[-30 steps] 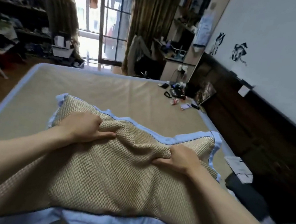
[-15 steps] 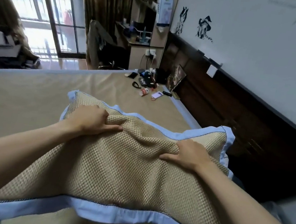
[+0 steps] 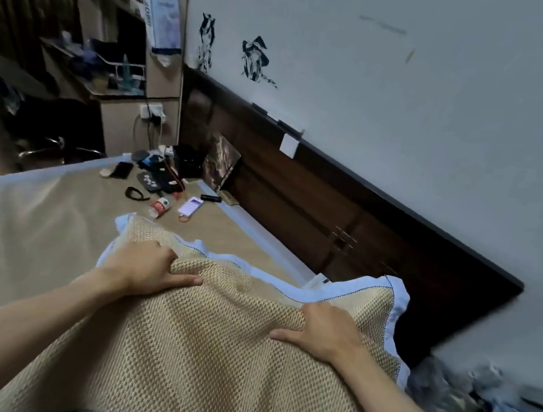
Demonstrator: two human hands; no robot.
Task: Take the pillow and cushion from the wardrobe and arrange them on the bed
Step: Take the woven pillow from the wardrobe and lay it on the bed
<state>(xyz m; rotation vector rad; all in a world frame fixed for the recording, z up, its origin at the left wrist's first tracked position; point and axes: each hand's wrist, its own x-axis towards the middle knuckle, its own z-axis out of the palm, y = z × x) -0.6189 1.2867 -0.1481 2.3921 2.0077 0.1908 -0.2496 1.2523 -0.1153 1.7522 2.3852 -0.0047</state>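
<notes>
A large tan woven pillow (image 3: 210,346) with a pale blue border fills the lower middle of the head view. I hold it over the bed (image 3: 28,236), which is covered by a tan mat with a light edge. My left hand (image 3: 148,267) grips the pillow's far left part, fingers curled over its top. My right hand (image 3: 322,333) grips the far right part the same way. The pillow's far edge points toward the dark wooden headboard (image 3: 348,216). No cushion is in sight.
Small items lie on the bed's far corner by the headboard: a phone (image 3: 190,205), a black remote (image 3: 149,182), a red-and-white tube (image 3: 161,206), cables. A desk with shelves (image 3: 120,82) stands beyond. Dark clutter (image 3: 465,404) sits at the lower right beside the bed.
My view has swung to the right, from the window toward the headboard and wall. The pillow has turned with me, and both hands keep the same grip.
</notes>
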